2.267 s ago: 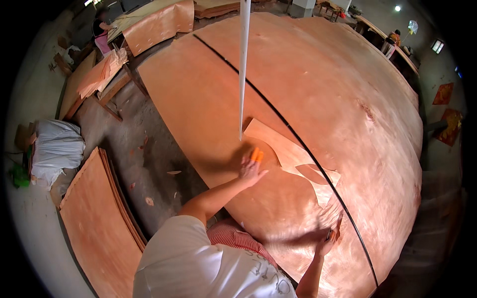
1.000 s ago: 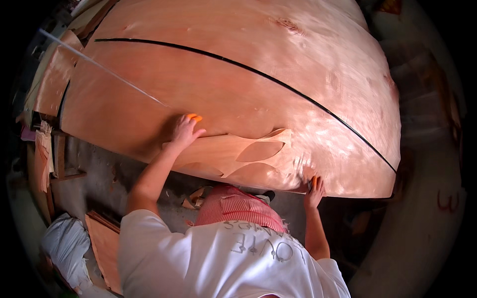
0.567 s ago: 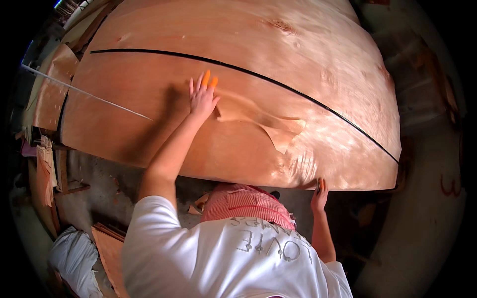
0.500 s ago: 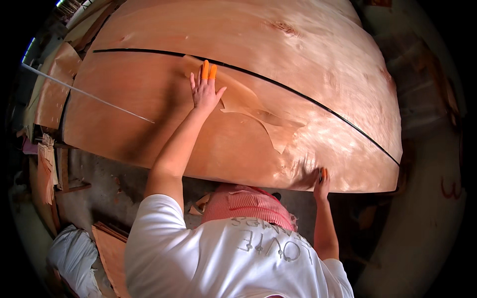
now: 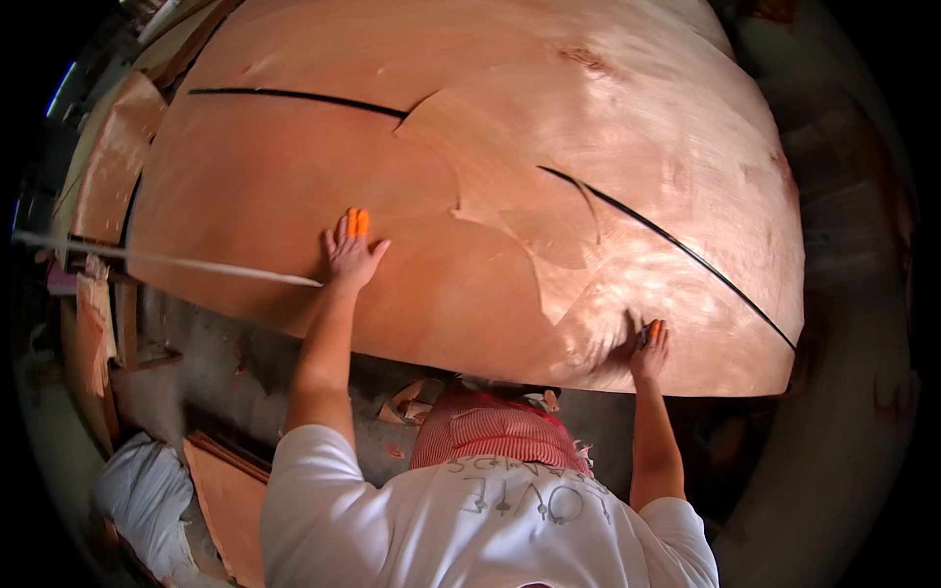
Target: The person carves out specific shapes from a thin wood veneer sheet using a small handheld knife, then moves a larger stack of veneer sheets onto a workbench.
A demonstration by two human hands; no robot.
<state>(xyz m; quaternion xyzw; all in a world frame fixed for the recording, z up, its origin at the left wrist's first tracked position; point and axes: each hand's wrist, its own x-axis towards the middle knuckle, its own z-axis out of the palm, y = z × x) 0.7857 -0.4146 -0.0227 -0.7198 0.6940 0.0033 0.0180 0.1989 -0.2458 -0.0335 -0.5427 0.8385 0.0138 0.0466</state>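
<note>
A broad sheet of reddish-tan wood veneer (image 5: 245, 186) spreads in front of me. My left hand (image 5: 355, 255) lies on it left of centre, fingers stretched out, two of them in orange finger covers. Near the front edge at right, my right hand (image 5: 651, 355) is closed around a small dark object that I cannot make out; orange covers its fingertips too. Between the hands lies a loose, ragged veneer piece (image 5: 490, 171), its upper part lying across the black gap (image 5: 676, 243) that splits the sheet from the one beyond.
A pale thin rod (image 5: 216, 267) slants in from the left, over the sheet's edge. Lower left are a white bundle (image 5: 147, 500) and leaning veneer boards (image 5: 230, 505). Scraps (image 5: 404, 404) lie on the floor below the front edge. More veneer (image 5: 118, 157) stands at far left.
My left hand has drawn back toward me from the black gap. The loose veneer piece has shifted up and now covers the gap's middle. My right hand has moved slightly onto the sheet.
</note>
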